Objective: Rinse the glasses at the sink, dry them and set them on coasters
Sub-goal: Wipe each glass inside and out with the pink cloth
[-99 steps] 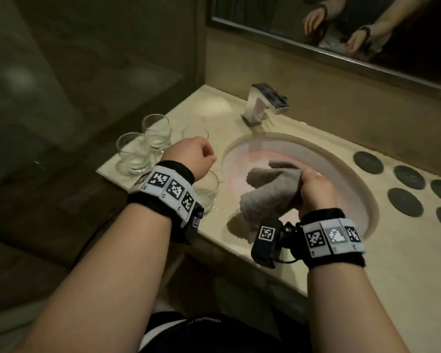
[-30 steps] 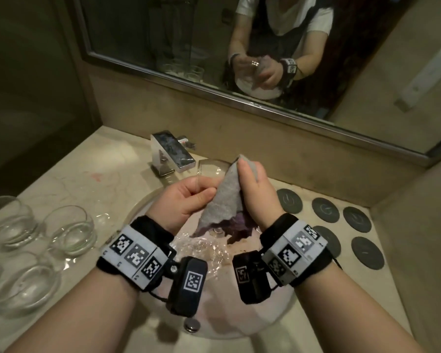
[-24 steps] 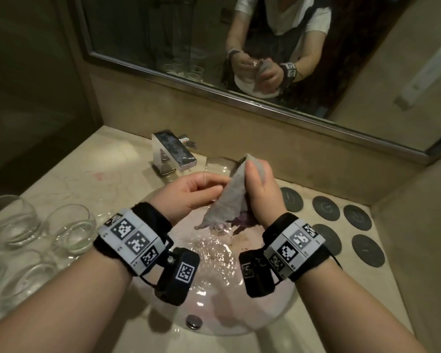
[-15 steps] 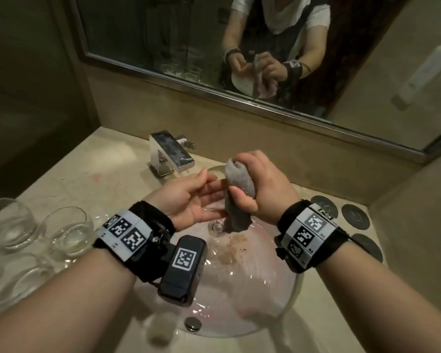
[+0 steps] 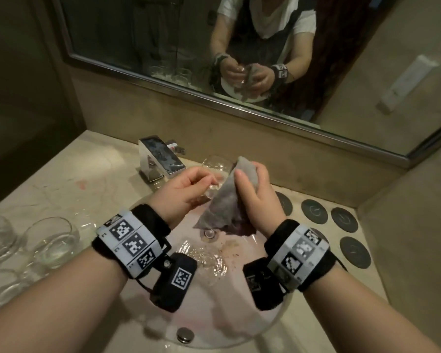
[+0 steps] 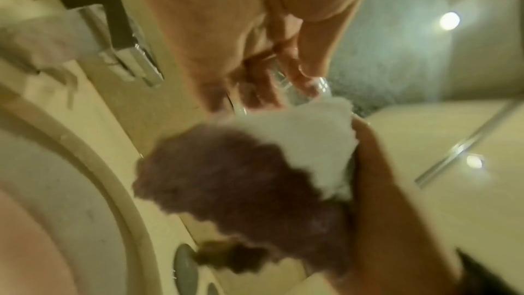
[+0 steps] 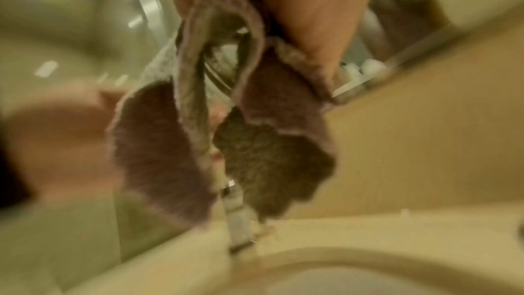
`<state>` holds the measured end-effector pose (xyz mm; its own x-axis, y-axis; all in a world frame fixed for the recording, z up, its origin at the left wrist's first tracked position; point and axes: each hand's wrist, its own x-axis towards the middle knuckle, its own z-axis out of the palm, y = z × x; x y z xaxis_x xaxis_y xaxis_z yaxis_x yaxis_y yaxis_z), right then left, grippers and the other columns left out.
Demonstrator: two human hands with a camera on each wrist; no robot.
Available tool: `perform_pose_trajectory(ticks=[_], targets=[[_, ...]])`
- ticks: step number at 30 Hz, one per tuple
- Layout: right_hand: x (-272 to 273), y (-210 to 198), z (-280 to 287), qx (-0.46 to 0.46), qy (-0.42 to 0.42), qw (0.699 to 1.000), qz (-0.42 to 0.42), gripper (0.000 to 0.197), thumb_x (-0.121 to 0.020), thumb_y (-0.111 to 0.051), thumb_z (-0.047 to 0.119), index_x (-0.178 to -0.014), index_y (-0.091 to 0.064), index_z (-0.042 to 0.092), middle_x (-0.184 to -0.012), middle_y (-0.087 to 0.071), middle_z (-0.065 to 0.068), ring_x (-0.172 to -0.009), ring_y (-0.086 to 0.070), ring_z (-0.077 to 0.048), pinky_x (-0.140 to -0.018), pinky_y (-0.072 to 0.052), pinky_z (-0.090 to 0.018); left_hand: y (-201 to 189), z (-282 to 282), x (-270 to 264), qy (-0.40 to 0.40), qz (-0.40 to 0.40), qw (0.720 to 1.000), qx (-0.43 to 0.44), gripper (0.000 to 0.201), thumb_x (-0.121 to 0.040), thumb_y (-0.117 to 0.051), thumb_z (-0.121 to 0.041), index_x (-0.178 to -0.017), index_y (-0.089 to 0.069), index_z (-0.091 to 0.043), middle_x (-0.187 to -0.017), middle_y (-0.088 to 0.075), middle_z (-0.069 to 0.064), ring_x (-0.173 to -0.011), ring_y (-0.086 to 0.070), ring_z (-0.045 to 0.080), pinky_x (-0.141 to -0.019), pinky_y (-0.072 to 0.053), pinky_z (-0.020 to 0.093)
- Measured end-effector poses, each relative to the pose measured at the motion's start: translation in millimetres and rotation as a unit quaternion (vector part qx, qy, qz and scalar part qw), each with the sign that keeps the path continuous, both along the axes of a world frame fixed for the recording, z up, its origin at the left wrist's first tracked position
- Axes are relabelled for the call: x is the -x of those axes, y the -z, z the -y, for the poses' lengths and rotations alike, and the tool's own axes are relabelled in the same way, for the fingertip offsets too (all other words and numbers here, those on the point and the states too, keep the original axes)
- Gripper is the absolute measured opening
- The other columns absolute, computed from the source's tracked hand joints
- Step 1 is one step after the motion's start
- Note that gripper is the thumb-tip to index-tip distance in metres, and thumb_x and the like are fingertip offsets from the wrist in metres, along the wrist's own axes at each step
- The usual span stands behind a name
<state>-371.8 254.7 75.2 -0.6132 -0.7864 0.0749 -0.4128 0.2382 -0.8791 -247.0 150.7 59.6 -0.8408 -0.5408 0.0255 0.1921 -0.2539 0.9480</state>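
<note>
Over sink (image 5: 273, 317), clear wet glass (image 5: 215, 165), grey cloth (image 5: 224, 200) against it

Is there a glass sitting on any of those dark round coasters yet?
No: in the head view the dark coasters lie bare on the counter, and the glass is held in the left hand over the sink.

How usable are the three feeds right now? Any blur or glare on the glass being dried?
Head view: dim and warm but sharp, wide-angle bending at the edges; the glass is barely visible beside the towel. Left wrist view: soft, motion-blurred, ceiling light flaring. Right wrist view: heaviest blur, towel folds fill it.
</note>
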Motion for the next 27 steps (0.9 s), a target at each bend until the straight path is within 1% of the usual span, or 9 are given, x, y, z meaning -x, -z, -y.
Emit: perform_pose_trajectory(ticks=[3,8,11,14,18,20,23,25,27], targets=[[-5,6,-8,0.029,-0.041,0.987,-0.15,0.053,-0.088,-0.044,0.045,-0.135,-0.037,0.019,-0.121,-0.038,0.007,-0.107,-0.038,0.004,-0.087,-0.028,0.001,-4,-5,1,-0.031,-0.008,0.998,-0.052,0.015,-0.092,-0.044,-0.021,-0.087,-0.058,-0.024,-0.08,-0.056,-0.009,-0.07,-0.051,0.009,-0.067,-0.039,0.031],[-13,18,-5,0.049,-0.063,0.963,-0.259,0.067,-0.089,-0.04,0.05,-0.145,-0.029,0.016,-0.138,-0.033,-0.007,-0.126,-0.032,-0.012,-0.107,-0.027,-0.028,-5,-4,2,0.009,-0.008,0.997,-0.082,0.012,-0.091,-0.049,-0.031,-0.084,-0.052,-0.023,-0.085,-0.054,0.006,-0.08,-0.051,0.015,-0.064,-0.038,0.029],[-12,6,1,0.048,-0.105,0.954,-0.278,0.067,-0.088,-0.039,0.052,-0.148,-0.022,0.025,-0.151,-0.026,-0.005,-0.139,-0.024,-0.016,-0.112,-0.02,-0.028,1,-5,2,0.043,-0.026,0.995,-0.091,0.017,-0.086,-0.052,-0.023,-0.102,-0.057,-0.023,-0.099,-0.063,0.003,-0.093,-0.058,0.016,-0.077,-0.048,0.029],[-12,-4,7,0.045,-0.127,0.978,-0.16,0.064,-0.087,-0.038,0.056,-0.144,-0.023,0.033,-0.147,-0.033,0.0,-0.134,-0.03,-0.006,-0.108,-0.023,-0.014,-1,-4,0,0.027,-0.042,0.994,-0.102,0.015,-0.081,-0.051,-0.022,-0.093,-0.06,-0.02,-0.103,-0.063,0.001,-0.093,-0.055,0.02,-0.075,-0.046,0.03],[-15,-8,16,0.099,-0.109,0.975,0.165,0.043,-0.092,-0.034,0.049,-0.113,-0.05,0.016,-0.116,-0.055,-0.008,-0.106,-0.057,-0.019,-0.101,-0.045,-0.045,-4,-1,-1,0.017,-0.059,0.995,-0.08,0.011,-0.083,-0.051,-0.022,-0.08,-0.061,-0.023,-0.126,-0.051,-0.007,-0.103,-0.057,0.004,-0.075,-0.052,0.02],[-16,-6,19,0.105,-0.086,0.976,0.173,0.045,-0.094,-0.035,0.048,-0.108,-0.05,0.009,-0.108,-0.056,-0.01,-0.1,-0.057,-0.02,-0.1,-0.045,-0.05,-5,-1,-1,0.003,-0.06,0.996,-0.061,0.007,-0.092,-0.052,-0.03,-0.096,-0.058,-0.031,-0.118,-0.052,-0.006,-0.098,-0.062,-0.001,-0.074,-0.054,0.02],[-17,-1,22,0.112,-0.031,0.98,0.163,0.072,-0.084,-0.04,0.067,-0.134,-0.041,0.016,-0.126,-0.056,-0.007,-0.117,-0.056,-0.018,-0.104,-0.043,-0.045,-3,-1,3,-0.057,0.001,0.998,0.029,0.05,-0.069,-0.055,-0.072,-0.11,-0.037,-0.05,-0.133,-0.046,0.004,-0.12,-0.053,0.015,-0.096,-0.049,0.038],[-16,0,22,0.133,-0.014,0.985,0.112,0.076,-0.086,-0.037,0.068,-0.142,-0.033,0.016,-0.132,-0.051,-0.006,-0.119,-0.053,-0.015,-0.105,-0.043,-0.037,-8,-3,4,-0.08,0.024,0.996,0.013,0.051,-0.068,-0.05,-0.074,-0.108,-0.034,-0.047,-0.134,-0.045,0.012,-0.119,-0.053,0.025,-0.096,-0.047,0.049],[-15,-2,20,0.144,-0.003,0.988,0.05,0.07,-0.091,-0.033,0.063,-0.146,-0.025,0.022,-0.139,-0.044,-0.003,-0.125,-0.046,-0.011,-0.108,-0.039,-0.032,-10,-3,6,-0.072,0.034,0.997,0.006,0.062,-0.069,-0.047,-0.067,-0.119,-0.04,-0.032,-0.126,-0.055,0.011,-0.112,-0.058,0.022,-0.092,-0.05,0.047]])
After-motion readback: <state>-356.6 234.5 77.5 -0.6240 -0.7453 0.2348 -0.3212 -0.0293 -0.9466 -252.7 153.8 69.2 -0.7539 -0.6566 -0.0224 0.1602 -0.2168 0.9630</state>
